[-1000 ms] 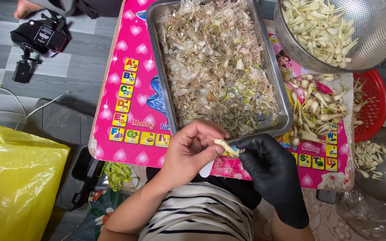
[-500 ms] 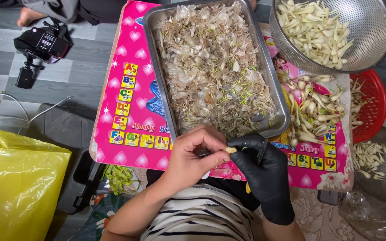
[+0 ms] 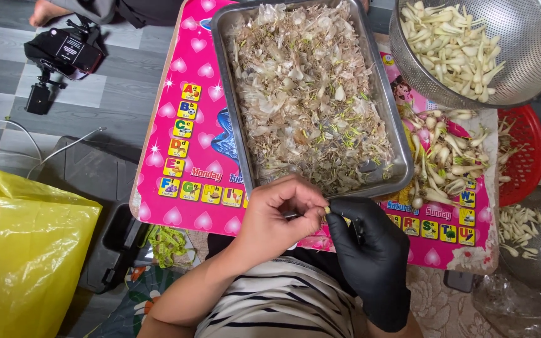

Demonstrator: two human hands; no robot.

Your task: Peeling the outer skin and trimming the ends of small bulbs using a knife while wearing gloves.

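Pale, tiny shallot bulb (image 3: 327,211) is sitting pinched between the bare left hand (image 3: 280,216) and black-gloved right hand (image 3: 370,241), just below the steel tray (image 3: 386,112); probably light, slippery, best gripped at its ends.

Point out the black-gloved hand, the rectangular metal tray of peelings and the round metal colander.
black-gloved right hand (image 3: 370,241), head view, back of the hand.
rectangular metal tray of peelings (image 3: 401,147), head view, bare right rim.
round metal colander (image 3: 533,44), head view, bare inner wall.
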